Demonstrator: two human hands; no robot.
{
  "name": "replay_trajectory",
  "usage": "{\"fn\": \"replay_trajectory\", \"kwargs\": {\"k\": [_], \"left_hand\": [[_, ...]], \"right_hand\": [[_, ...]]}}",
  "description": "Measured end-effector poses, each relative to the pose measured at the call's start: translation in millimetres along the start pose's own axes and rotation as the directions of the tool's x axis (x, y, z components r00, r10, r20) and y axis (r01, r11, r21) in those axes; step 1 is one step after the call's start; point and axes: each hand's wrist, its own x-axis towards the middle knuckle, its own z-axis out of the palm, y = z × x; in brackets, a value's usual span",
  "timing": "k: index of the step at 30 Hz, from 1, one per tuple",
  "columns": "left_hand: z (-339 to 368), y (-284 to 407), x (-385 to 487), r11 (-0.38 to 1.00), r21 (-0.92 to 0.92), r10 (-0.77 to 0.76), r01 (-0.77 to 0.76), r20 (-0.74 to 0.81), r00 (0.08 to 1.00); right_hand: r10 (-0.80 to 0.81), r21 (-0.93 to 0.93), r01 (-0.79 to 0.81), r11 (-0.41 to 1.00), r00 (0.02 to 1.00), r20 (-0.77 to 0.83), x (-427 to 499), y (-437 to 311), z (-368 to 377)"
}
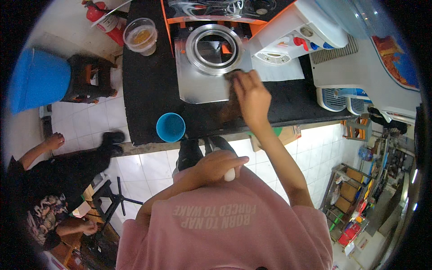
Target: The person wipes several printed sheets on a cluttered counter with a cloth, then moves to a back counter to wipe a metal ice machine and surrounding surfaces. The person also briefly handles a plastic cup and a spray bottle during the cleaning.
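With fingers bent around a dark brown cloth [233,101], my right hand [253,98] is at the right side of a metal plate [202,87] on the black counter; the cloth is blurred. A round metal ring [214,67] sits on the plate's far part, under an orange-framed machine [216,19]. My left hand [222,165] is close to my body, closed around a white rounded object [230,174], mostly hidden by the fingers. A blue cup [170,127] stands at the counter's near edge, left of the cloth.
A clear plastic cup [141,35] stands at the back left, near a red fire extinguisher [107,23]. White dispensers [297,37] stand at the right. Another person [60,182] is at the left, beside a blue container [42,81].
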Motion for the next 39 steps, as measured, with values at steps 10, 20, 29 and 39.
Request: {"fn": "replay_trajectory", "kwargs": {"k": [10,20,29,39], "left_hand": [[-1,8,1,0.964,0.24,0.186,-0.112,-0.315,0.931],[-16,62,73,0.953,-0.09,0.192,-0.289,-0.557,0.808],[-22,90,118,0.941,0.201,0.339,-0.274,-0.577,0.743],[-15,100,156,0.954,0.285,0.256,-0.089,-0.629,0.734]], "right_hand": [[0.005,0.376,-0.044,0.925,0.995,0.104,-15,-17,-3],[0.205,0.693,-0.395,0.602,0.916,0.344,-9,32,-97],[0.044,0.577,-0.096,0.811,0.994,0.103,-15,35,-126],[-0.116,0.695,0.029,0.719,0.99,0.079,-31,30,-115]]}}
